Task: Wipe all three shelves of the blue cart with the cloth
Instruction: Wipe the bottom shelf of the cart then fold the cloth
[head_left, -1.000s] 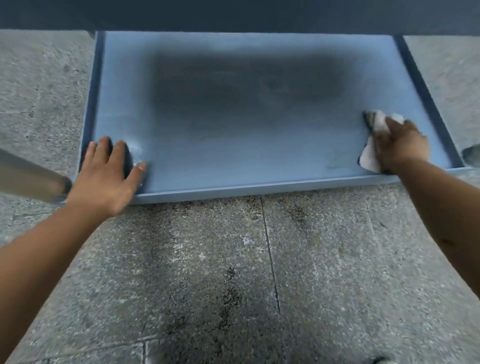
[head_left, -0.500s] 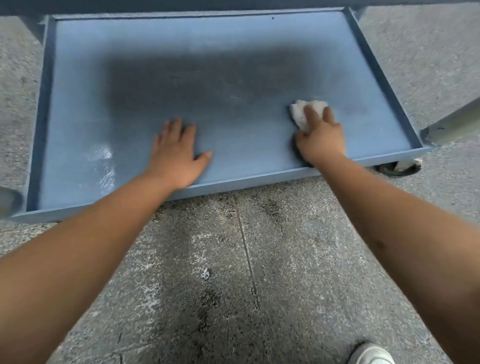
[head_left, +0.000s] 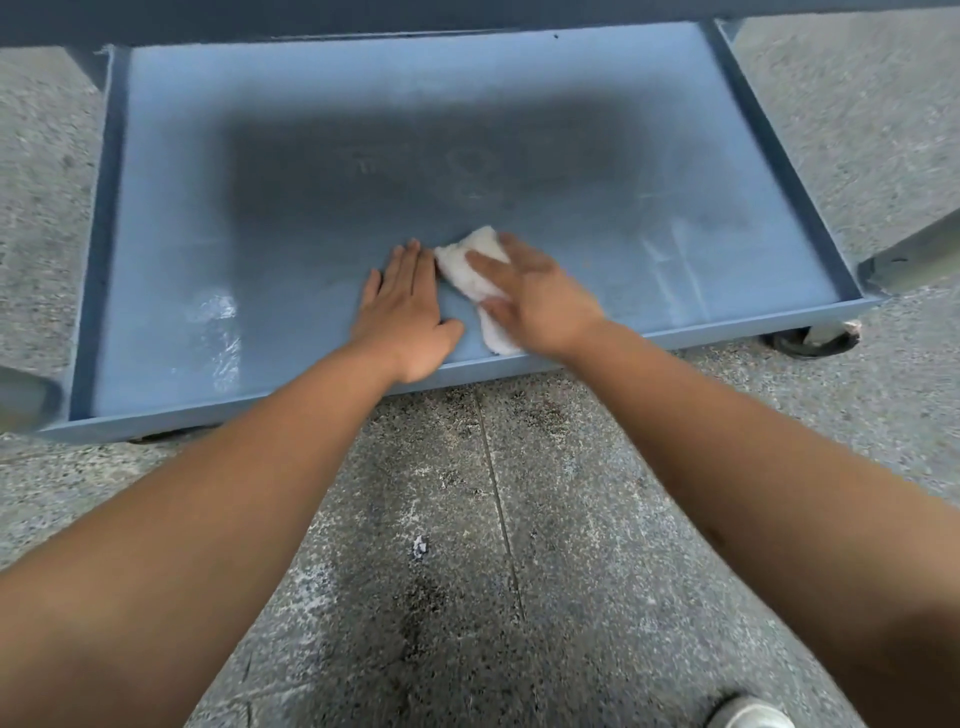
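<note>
Cloth (head_left: 470, 265) under right fingers (head_left: 488, 260) — touching left fingers (head_left: 415, 265).

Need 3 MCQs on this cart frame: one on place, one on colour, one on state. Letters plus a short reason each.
1. Where does the white crumpled cloth lie?
A. on the grey speckled floor
B. on the blue metal cart shelf, near its front rim
C. draped over the shelf's back wall

2. What colour is the shelf?
A. red
B. green
C. blue

3. How does the left hand lie?
A. flat on the shelf, fingers straight
B. curled round the cloth
C. raised off the shelf

Key: 1 B, the cloth sits under the right hand on the shelf surface by the front rim. 2 C, walls and floor of the shelf are blue. 3 A, palm down beside the cloth, holding nothing.
</note>
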